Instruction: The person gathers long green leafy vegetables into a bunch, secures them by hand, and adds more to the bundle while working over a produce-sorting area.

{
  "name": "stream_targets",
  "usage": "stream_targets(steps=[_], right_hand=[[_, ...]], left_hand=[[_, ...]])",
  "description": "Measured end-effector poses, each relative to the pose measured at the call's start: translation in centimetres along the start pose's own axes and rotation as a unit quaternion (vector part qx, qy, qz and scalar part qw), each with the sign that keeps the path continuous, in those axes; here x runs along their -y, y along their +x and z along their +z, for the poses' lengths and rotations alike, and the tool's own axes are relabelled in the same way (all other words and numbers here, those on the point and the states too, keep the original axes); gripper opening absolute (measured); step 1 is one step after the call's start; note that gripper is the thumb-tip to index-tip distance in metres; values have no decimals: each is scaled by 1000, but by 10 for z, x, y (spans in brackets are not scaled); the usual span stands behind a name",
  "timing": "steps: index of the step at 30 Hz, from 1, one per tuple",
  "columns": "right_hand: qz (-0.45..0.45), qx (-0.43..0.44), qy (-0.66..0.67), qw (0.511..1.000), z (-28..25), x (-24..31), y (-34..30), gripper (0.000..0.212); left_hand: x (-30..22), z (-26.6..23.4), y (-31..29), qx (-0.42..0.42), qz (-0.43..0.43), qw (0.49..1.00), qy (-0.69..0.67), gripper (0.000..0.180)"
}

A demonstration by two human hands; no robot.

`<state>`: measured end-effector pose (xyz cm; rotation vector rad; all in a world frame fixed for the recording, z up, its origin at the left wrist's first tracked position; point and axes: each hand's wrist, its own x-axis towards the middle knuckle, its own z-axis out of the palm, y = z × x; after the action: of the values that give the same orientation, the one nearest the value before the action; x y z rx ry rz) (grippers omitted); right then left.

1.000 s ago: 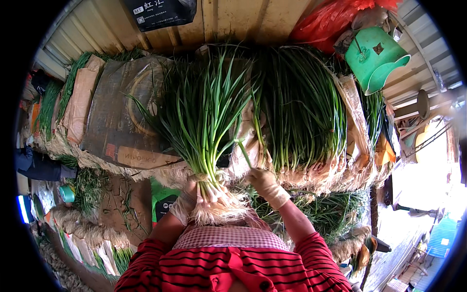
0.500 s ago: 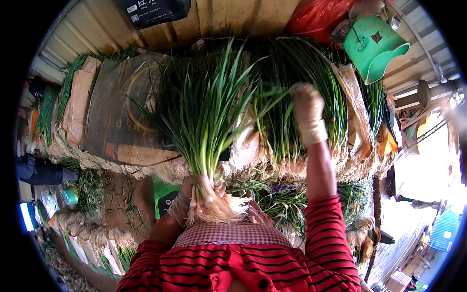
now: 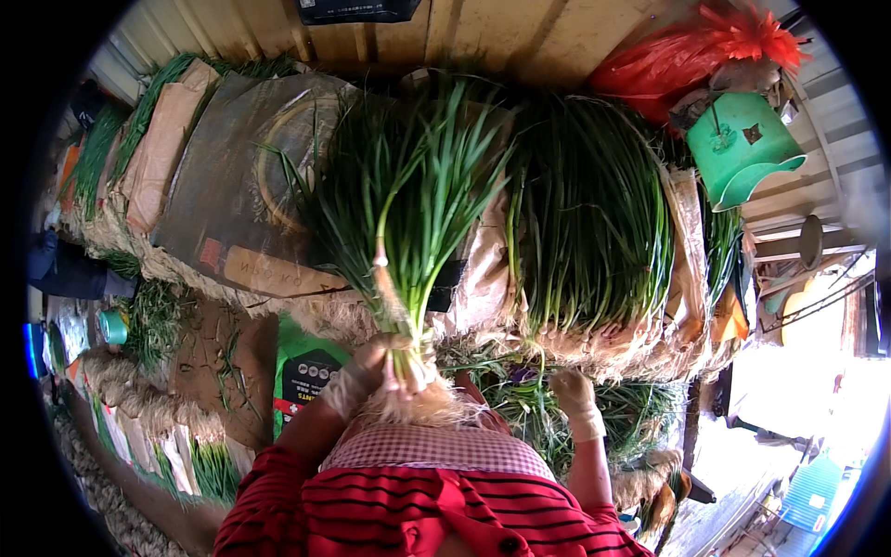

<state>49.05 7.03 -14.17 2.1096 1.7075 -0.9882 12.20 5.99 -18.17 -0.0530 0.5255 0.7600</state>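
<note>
My left hand (image 3: 357,376), in a pale glove, is closed round the root end of a bunch of spring onions (image 3: 422,218). Their leaves fan out away from me, and the pale roots hang over my lap. One single spring onion (image 3: 381,265) lies on top of the bunch, its roots higher up than the others. My right hand (image 3: 575,399), also gloved, is low on the right beside a heap of loose green leaves (image 3: 520,404). Its fingers are curled, and what they hold, if anything, does not show.
Beyond my right hand a thick row of spring onions (image 3: 594,213) lies on a ledge. A dark sack (image 3: 232,176) covers more on the left. A cut green plastic container (image 3: 742,148) and a red plastic bag (image 3: 668,65) are at the far right. A green packet (image 3: 302,362) stands near my left arm.
My right hand has come down from the row of spring onions toward the leaf heap. A single spring onion now lies on top of the bunch. The left hand keeps its hold.
</note>
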Motion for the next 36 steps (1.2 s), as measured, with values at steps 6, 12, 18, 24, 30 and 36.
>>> stream_targets(steps=[6,12,18,24,30,36], right_hand=[[-353,-58,84,930,-55,263,-1,54],[-354,-70,372,855,-64,219,-1,32],[-333,35,447,829,36,144,-30,28],[-101,-80,310,942,11,126,61,42],[-40,41,363,930,10,113,112,40],[-200,-127,302,923,-3,101,63,19]], left_hand=[[14,22,31,-111,81,987,77,28],[-3,53,8,-81,49,994,53,34],[-14,33,5,141,-6,990,-5,56],[-8,43,6,215,112,970,-16,39],[-18,66,-16,128,113,985,14,47],[-10,27,10,148,72,985,-45,48]])
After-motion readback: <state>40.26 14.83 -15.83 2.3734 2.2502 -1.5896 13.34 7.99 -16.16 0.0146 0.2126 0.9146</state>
